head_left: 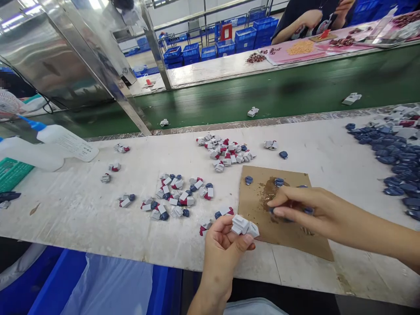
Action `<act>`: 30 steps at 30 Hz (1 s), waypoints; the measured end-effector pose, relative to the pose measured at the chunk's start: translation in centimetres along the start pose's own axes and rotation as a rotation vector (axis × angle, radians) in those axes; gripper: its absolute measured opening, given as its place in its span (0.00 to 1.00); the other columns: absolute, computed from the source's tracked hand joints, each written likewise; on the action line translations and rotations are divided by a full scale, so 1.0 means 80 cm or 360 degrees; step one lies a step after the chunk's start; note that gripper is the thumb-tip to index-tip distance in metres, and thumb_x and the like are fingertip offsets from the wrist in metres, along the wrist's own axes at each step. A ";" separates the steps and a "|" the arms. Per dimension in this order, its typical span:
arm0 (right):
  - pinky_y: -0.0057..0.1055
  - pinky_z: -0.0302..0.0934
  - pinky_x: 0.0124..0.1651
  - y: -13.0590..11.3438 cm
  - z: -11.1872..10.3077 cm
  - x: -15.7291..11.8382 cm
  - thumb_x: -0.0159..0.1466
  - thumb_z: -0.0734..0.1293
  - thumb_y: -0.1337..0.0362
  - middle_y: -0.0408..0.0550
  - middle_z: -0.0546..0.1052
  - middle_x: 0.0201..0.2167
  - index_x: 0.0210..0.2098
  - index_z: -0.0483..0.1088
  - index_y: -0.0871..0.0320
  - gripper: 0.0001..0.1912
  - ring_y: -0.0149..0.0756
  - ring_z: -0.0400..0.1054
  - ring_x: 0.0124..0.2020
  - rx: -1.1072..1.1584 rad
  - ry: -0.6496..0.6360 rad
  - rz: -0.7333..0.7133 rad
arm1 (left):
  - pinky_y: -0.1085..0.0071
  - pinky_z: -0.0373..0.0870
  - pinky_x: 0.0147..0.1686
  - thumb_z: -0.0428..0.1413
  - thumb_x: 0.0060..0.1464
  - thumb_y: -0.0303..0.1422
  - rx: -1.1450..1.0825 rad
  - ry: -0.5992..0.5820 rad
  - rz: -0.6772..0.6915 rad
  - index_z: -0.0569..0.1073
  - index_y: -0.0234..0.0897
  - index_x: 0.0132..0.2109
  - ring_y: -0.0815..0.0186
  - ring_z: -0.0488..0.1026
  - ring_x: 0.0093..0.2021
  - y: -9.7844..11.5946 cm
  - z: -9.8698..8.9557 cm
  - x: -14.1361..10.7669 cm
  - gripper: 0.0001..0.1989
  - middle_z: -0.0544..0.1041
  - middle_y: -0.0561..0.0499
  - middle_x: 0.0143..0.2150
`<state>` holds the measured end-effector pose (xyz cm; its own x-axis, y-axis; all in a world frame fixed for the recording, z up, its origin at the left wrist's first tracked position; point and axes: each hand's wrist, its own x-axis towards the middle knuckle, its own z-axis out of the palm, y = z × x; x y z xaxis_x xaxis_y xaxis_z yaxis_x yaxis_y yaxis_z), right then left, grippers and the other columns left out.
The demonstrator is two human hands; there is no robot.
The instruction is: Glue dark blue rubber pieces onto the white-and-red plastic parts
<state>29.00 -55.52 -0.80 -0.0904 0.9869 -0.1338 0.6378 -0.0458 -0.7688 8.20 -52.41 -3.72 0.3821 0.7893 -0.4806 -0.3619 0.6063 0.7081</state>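
Note:
Between the thumb and fingers of my left hand (pixel 223 249) is a light grey blocky plastic piece (pixel 244 226), held up over the near edge of the cardboard. My right hand (pixel 303 205) reaches in from the right above the brown cardboard sheet (pixel 282 238). Its thumb and forefinger pinch a small dark blue piece (pixel 271 211), mostly hidden by the fingertips. More dark blue pieces (pixel 279 182) lie on the cardboard around a wet brown patch (pixel 269 194). Grey, red and blue assembled pieces (pixel 225 213) lie just beyond my left hand.
Piles of assembled pieces (pixel 175 194) cover the table's middle; a heap of dark blue parts (pixel 393 162) lies right. White bottles (pixel 68 141) lie left. Beyond runs a green conveyor belt (pixel 210 105) with a few grey pieces. A person (pixel 308 19) works across it. A blue bin (pixel 167 284) stands below.

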 end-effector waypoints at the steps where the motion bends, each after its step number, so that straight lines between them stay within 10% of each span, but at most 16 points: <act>1: 0.29 0.59 0.28 -0.013 0.003 -0.004 0.67 0.60 0.49 0.46 0.75 0.28 0.35 0.70 0.53 0.16 0.37 0.69 0.28 0.0161 -0.0003 0.0046 | 0.80 0.73 0.27 0.75 0.31 0.34 -0.0008 -0.0031 0.0002 0.80 0.36 0.33 0.69 0.78 0.29 0.000 0.001 -0.001 0.18 0.81 0.52 0.28; 17: 0.29 0.63 0.34 -0.053 0.020 -0.009 0.68 0.62 0.50 0.45 0.77 0.32 0.35 0.71 0.55 0.16 0.36 0.72 0.34 0.0683 -0.0316 0.0140 | 0.78 0.72 0.28 0.73 0.36 0.30 0.0253 -0.0296 0.0149 0.80 0.39 0.32 0.69 0.77 0.29 -0.004 -0.011 -0.006 0.14 0.79 0.53 0.27; 23: 0.28 0.60 0.32 -0.034 0.041 0.000 0.66 0.63 0.45 0.45 0.77 0.30 0.35 0.74 0.56 0.21 0.35 0.70 0.32 0.0680 -0.0195 0.0154 | 0.79 0.71 0.31 0.72 0.40 0.32 0.0193 -0.0222 0.0155 0.76 0.37 0.32 0.71 0.74 0.29 -0.015 -0.017 0.000 0.13 0.78 0.54 0.27; 28: 0.32 0.65 0.46 -0.058 0.047 0.030 0.63 0.57 0.33 0.48 0.78 0.38 0.39 0.77 0.54 0.33 0.38 0.72 0.42 0.0991 0.0415 0.0160 | 0.76 0.64 0.22 0.64 0.50 0.41 0.0432 -0.0450 0.0201 0.69 0.40 0.37 0.70 0.67 0.24 -0.012 -0.022 -0.007 0.15 0.72 0.54 0.27; 30: 0.34 0.65 0.48 -0.079 0.051 0.045 0.60 0.57 0.30 0.50 0.78 0.38 0.38 0.76 0.56 0.36 0.40 0.72 0.44 0.1179 0.0285 0.0239 | 0.75 0.59 0.21 0.61 0.54 0.40 0.0562 -0.0543 0.0276 0.67 0.40 0.37 0.71 0.61 0.21 -0.008 -0.019 -0.011 0.12 0.67 0.56 0.24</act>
<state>21.58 -52.34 1.02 0.1215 0.9690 -0.2152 -0.0501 -0.2106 -0.9763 6.78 -53.34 -4.54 0.6188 0.7631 -0.1866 -0.1581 0.3536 0.9219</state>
